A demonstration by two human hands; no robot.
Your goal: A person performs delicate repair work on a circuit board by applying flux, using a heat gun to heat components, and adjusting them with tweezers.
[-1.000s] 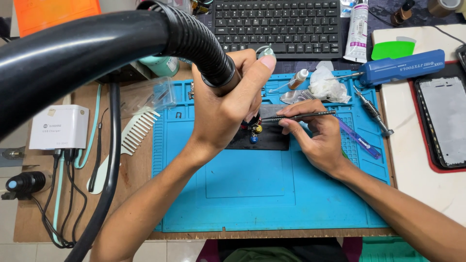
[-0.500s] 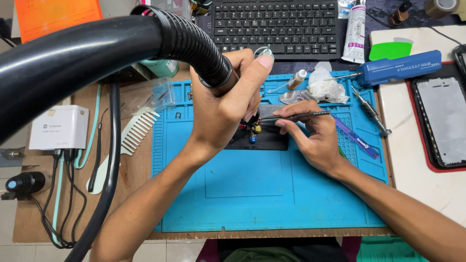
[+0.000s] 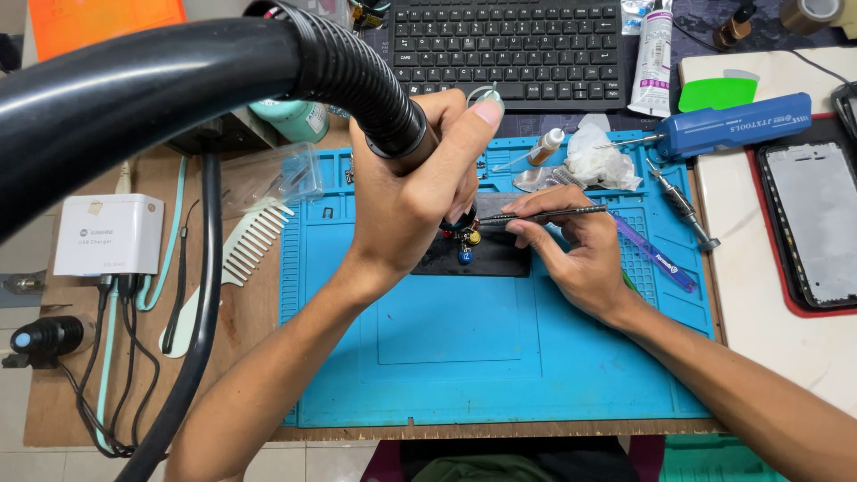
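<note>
Head view, landmark: blue work mat [image 3: 464, 375] on the counter [image 3: 259, 295]
Step (judged): hot-air rework on a small dark board [image 3: 486, 254]; heat is being applied while the part is worked with tweezers [image 3: 544, 214].
Next move (judged): nozzle to be kept steady over the spot, tweezer tips kept on the component; a light touch is called for.
Left hand [image 3: 415, 192]: closed around the black corrugated hose handle [image 3: 366, 85], thumb raised along the top; forearm is run up from the mat's lower left edge, wrist bent downward.
Right hand [image 3: 576, 254]: tweezers pinched between thumb and fingers, heel rested on the mat, tips pointed left toward the board.
Board: sat at the mat's upper centre, under the left hand, partly hidden; coloured clips are seen on it.
Around mat: keyboard [image 3: 509, 45] beyond the top edge, blue screwdriver [image 3: 741, 125] at upper right, white comb [image 3: 250, 241] just left, phone frame [image 3: 817, 223] well right.
</note>
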